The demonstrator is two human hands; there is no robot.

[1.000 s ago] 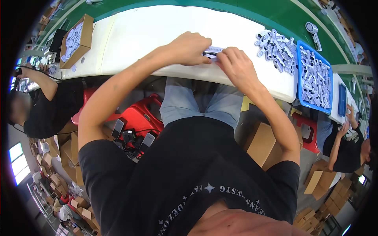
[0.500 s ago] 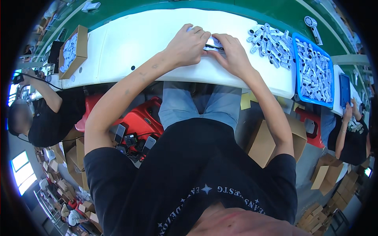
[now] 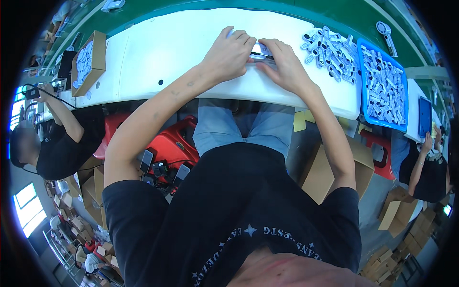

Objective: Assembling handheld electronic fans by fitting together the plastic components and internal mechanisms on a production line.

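Upper ctr of frame, over near edge of white table: white-and-dark part sits between both hands, approx horizontal. L hand mostly closed, fingers curled over part's left end, grip point itself partly hidden behind fingers. R hand half closed, thumb below & fingers above part's right end, pinching it. Upper right: loose pile of white pieces w/ dark ends on tabletop, just beside blue bin, which is full of similar white pcs. White fan-shaped item beyond bin, far upper right. Upper left: open cardboard box w/ white pcs inside, on table. Lower left of ctr: red stool w/ black adapters & cables on it. Lower right: open carton below table. Co-worker at left edge; another person at right edge, hands near dark blue tray.
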